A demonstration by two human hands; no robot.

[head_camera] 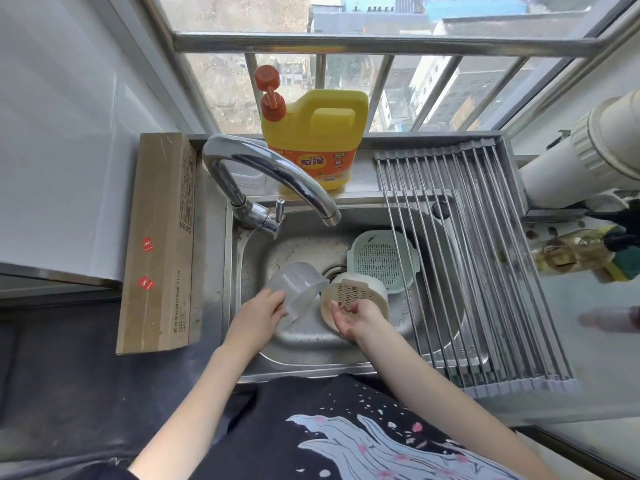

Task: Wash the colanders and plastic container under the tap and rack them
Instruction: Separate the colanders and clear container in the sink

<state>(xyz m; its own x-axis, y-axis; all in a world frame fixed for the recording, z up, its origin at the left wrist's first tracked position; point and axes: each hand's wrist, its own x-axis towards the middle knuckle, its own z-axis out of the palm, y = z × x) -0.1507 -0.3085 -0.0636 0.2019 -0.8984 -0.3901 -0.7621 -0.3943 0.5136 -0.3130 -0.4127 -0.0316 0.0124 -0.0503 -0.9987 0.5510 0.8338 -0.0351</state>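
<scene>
A clear plastic container (pixel 296 289) lies tilted on its side in the steel sink (pixel 346 351), and my left hand (pixel 258 315) grips its near rim. Beside it a cream colander (pixel 356 296) is tipped toward me, showing brown residue inside; my right hand (pixel 356 318) holds its lower rim, palm up. Behind it a pale green colander (pixel 381 261) leans against the sink's right side, partly under the rack. The chrome tap (pixel 277 178) arches over the basin with no water running.
A roll-up metal drying rack (pixel 467 254) spans the sink's right half. A yellow detergent jug (pixel 315 140) stands on the sill behind the tap. A long cardboard box (pixel 161 237) lies left of the sink. A glass bottle (pixel 575 251) and sponge sit right.
</scene>
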